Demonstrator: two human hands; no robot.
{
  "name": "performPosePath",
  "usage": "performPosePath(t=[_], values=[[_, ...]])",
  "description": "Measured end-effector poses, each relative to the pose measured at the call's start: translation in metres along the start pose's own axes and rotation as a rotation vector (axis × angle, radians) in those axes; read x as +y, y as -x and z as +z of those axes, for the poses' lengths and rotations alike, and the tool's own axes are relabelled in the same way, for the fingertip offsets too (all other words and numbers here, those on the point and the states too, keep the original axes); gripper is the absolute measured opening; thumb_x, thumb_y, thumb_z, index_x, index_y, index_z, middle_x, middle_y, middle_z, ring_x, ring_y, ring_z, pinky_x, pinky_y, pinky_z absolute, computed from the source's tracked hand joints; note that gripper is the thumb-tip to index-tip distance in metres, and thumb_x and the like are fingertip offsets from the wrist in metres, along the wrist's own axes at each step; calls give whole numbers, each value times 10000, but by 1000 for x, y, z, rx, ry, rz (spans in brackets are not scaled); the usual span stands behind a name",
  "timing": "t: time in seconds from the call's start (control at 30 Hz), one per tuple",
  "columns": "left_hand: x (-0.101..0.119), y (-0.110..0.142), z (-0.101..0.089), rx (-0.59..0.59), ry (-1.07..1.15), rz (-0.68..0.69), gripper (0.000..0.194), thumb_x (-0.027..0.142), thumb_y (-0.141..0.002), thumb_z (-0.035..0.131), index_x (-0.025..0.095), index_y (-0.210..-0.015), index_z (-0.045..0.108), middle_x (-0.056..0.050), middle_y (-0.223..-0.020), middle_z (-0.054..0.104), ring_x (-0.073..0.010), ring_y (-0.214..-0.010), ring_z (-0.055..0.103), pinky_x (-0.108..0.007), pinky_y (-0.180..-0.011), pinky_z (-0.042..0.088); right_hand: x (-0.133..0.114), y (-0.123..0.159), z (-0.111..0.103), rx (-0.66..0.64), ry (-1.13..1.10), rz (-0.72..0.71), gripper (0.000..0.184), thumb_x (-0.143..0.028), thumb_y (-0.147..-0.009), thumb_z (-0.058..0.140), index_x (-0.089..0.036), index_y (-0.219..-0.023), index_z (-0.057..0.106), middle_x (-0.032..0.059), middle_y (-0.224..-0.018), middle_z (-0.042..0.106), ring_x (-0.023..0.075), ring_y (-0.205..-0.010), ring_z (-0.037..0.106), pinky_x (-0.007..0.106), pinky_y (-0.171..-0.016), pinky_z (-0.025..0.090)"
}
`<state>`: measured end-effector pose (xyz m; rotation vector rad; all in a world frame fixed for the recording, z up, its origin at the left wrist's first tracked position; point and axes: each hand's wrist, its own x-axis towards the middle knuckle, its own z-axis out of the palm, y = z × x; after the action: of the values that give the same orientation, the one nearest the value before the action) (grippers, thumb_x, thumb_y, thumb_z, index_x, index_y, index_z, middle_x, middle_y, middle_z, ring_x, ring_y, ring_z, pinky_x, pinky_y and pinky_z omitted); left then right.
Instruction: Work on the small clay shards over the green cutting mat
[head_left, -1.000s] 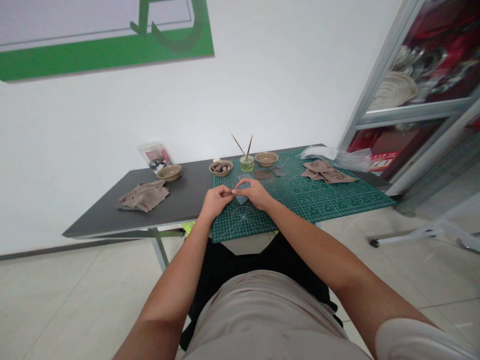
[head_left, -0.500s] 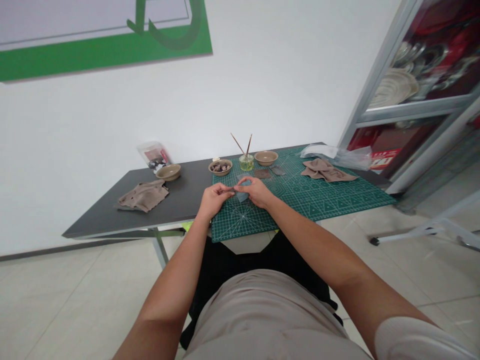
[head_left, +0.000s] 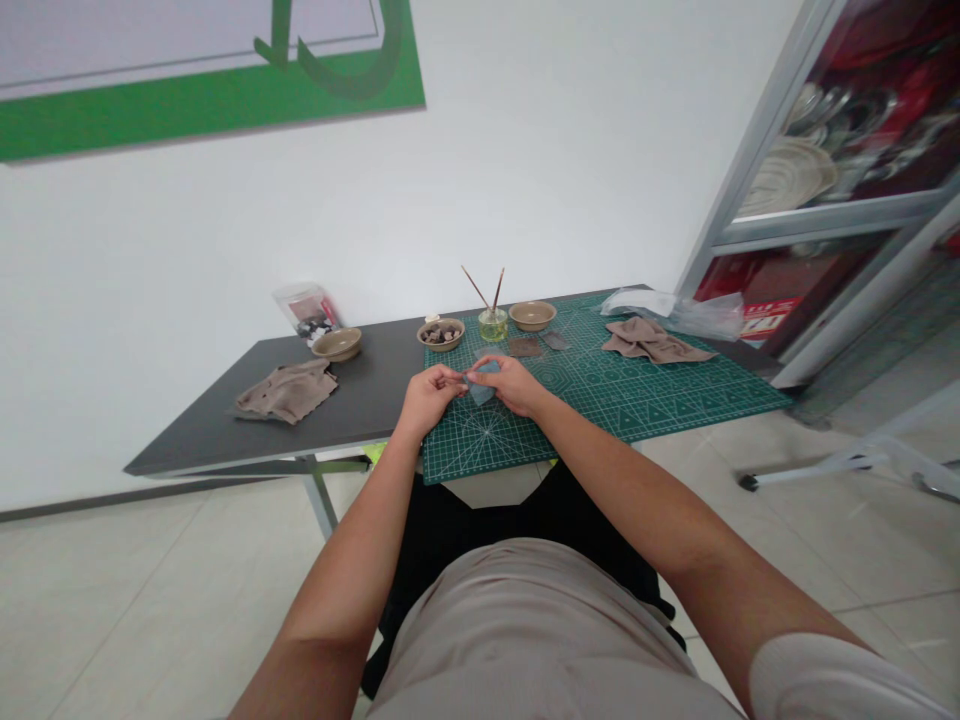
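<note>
While both hands meet over the green cutting mat [head_left: 637, 400], what they have in hand is a small, pale blue, roughly triangular piece [head_left: 482, 384], held above the mat's near left part; at this size, its material is hard to tell. The left hand [head_left: 429, 398] is narrowed to a pinch at the piece's left corner, and the right hand [head_left: 513, 386] curls over the top of it, fingers closed, so both seem to be holding it. Past the hands, a tan ceramic bowl [head_left: 440, 335] at the mat's far left corner holds a heap of small dark and pale pieces. A matching bowl [head_left: 532, 316] sits on the mat's far edge, and a third [head_left: 337, 344] stands on the grey bench [head_left: 352, 410]; the angle hides what is inside these two. Between the first two bowls, a small glass jar [head_left: 493, 326] of greenish liquid holds two thin brushes [head_left: 498, 290], leaning apart. A clear plastic bag [head_left: 309, 312] with dark and white bits lies behind the bench's bowl, and a taupe cloth [head_left: 285, 392] lies just in front of it, with a second taupe cloth [head_left: 652, 340] on the mat's right side
</note>
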<state>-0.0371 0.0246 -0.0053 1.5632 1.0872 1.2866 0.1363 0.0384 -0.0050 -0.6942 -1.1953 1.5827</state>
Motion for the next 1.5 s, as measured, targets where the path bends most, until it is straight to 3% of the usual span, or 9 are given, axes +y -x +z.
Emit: performPosePath(t=[0.17, 0.37, 0.9, 1.33, 1.5], values=[[5, 3, 0, 17, -37, 9, 191, 273, -594, 742, 175, -676, 599, 2, -652, 688, -145, -624, 629, -281, -645, 492, 2, 0, -1, 11, 89, -32, 468, -368, -468, 909, -158, -766, 616, -43, -564, 617, 87, -495, 521, 214, -497, 376], [2, 2, -1, 19, 3, -1, 184, 245, -584, 745, 176, -666, 595, 0, -673, 705, -149, -626, 642, -291, -657, 506, -1, 3, 1, 40, 77, -33, 475, -377, -445, 911, -163, -729, 596, -31, -567, 627, 92, -494, 519, 217, -493, 357], [4, 0, 0, 0, 72, -26, 243, 265, -542, 785, 168, -665, 598, -10, -648, 691, -149, -594, 632, -304, -644, 516, 0, 2, -2, 59, 85, -19, 470, -338, -402, 917, -149, -712, 618, -18, -596, 641, 115, -557, 562, 247, -558, 414], [0, -3, -3, 31, 145, 28, 346, 340, -609, 799, 167, -880, 671, 20, -657, 654, -126, -588, 621, -292, -650, 542, 2, 0, -1, 73, 53, -27, 486, -386, -447, 907, -157, -766, 622, -26, -615, 643, 108, -542, 565, 240, -529, 434], [-5, -4, -3, 29, 119, -21, 392, 324, -604, 813, 138, -935, 717, -29, -743, 717, -160, -718, 679, -323, -781, 554, 2, -1, -1, 101, 19, -61, 467, -399, -455, 900, -158, -749, 628, -22, -654, 662, 110, -575, 582, 251, -561, 472]])
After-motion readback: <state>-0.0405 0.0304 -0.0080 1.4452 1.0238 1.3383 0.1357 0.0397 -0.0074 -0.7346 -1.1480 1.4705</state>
